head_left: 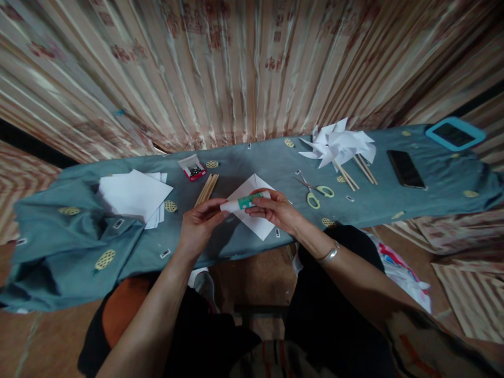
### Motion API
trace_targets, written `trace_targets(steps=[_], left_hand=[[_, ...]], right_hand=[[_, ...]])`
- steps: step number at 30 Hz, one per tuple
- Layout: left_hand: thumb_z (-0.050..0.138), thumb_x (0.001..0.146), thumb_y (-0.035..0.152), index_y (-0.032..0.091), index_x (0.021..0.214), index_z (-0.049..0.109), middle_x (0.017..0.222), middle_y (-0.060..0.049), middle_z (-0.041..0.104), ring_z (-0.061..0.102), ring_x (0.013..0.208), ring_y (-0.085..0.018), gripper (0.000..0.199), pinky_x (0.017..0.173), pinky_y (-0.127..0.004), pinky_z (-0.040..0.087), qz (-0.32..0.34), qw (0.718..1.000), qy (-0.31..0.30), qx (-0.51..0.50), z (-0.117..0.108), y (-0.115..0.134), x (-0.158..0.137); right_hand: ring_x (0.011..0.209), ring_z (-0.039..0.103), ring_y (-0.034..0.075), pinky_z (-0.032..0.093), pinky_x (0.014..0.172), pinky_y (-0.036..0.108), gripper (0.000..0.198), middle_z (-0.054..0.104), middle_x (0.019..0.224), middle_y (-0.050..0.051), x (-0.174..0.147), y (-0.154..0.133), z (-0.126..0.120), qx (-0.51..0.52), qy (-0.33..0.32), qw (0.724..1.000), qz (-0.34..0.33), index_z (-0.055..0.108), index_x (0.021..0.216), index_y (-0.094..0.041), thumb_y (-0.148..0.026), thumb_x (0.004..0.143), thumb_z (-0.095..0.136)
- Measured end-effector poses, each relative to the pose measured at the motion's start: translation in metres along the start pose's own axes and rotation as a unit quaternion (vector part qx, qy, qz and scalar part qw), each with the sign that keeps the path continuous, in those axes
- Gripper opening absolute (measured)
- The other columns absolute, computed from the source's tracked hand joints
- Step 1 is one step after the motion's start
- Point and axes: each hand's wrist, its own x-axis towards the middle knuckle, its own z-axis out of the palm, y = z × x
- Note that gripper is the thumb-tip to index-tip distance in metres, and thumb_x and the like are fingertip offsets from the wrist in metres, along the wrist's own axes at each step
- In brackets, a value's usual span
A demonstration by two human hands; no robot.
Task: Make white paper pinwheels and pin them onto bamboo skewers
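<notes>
A white glue stick (pixel 244 202) with a green label is held level between my two hands. My left hand (pixel 200 223) pinches its left end with thumb and fingers. The fingers of my right hand (pixel 277 209) are closed round its other end. Beneath it, a square white sheet of paper (pixel 260 227) lies on the cloth with a corner toward me, partly hidden by my hands and the glue stick. Just behind my left hand is a bundle of thin wooden sticks (pixel 207 188).
On the blue-green tablecloth (pixel 236 252), a stack of white paper (pixel 132 194) and an open red box of pins (pixel 192 169) lie left. Scissors (pixel 315 190), paper pinwheels (pixel 336 147) on sticks, a dark phone (pixel 406 169) and a blue-framed device (pixel 455 133) lie right. A curtain (pixel 236 68) hangs behind.
</notes>
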Motion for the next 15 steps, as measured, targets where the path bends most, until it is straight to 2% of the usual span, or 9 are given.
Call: trace_targets(steps=[9,15], left_hand=[[0.091,0.053,0.040,0.017,0.091,0.076,0.094,-0.008,0.077,0.071,0.089,-0.024,0.047,0.088,-0.039,0.056,-0.003,1.000,0.002,0.018,0.002,-0.003,-0.001],[0.091,0.049,0.040,0.017,0.086,0.077,0.088,-0.006,0.077,0.070,0.081,-0.022,0.046,0.082,-0.037,0.057,-0.017,1.000,-0.017,0.005,0.009,-0.007,-0.004]], right_hand=[[0.071,0.077,0.014,0.063,0.070,0.020,0.035,0.078,0.079,0.000,-0.005,-0.003,0.008,-0.040,0.003,0.999,-0.001,0.064,0.088,-0.017,-0.025,0.063,0.088],[0.069,0.076,0.014,0.062,0.068,0.023,0.039,0.077,0.078,-0.001,-0.004,0.009,0.010,-0.090,-0.011,0.996,0.000,0.065,0.090,-0.019,-0.034,0.062,0.089]])
